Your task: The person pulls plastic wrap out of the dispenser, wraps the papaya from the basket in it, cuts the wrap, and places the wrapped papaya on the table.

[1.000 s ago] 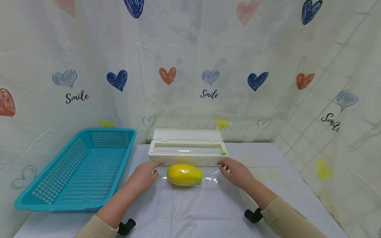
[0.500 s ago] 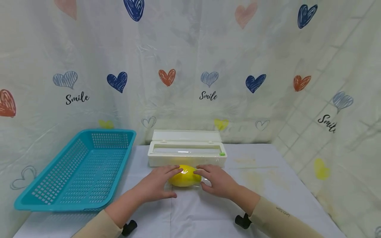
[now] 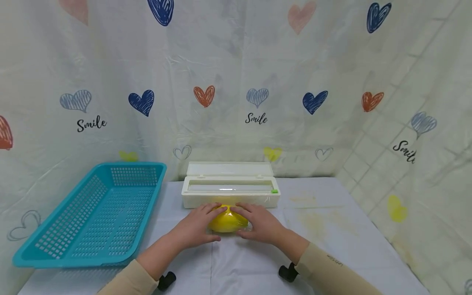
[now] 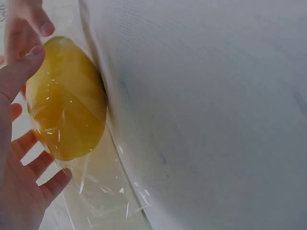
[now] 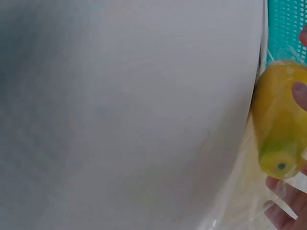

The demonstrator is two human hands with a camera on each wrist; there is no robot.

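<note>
A yellow papaya (image 3: 228,223) with a greenish end lies on the white cloth, under clear plastic film (image 4: 103,189). My left hand (image 3: 194,227) cups its left end, fingertips on top and thumb at the near side, with the fingers spread loosely. At the other end is my right hand (image 3: 261,223), its fingertips over the top of the fruit and its thumb low in front. The left wrist view shows glossy film stretched over the papaya and trailing past it. Only part of the right fingers (image 5: 300,96) shows in the right wrist view.
Directly behind the papaya stands a white cling film dispenser (image 3: 230,200) with its lid raised and a green slider (image 3: 274,191). A turquoise perforated basket (image 3: 147,229) stands at the left. A heart-printed curtain (image 3: 225,139) hangs behind the cloth-covered table (image 3: 332,254).
Both hands came in from the dispenser's front corners to the papaya's two ends. Over the last half second the right hand moved slightly left, closer around the fruit.
</note>
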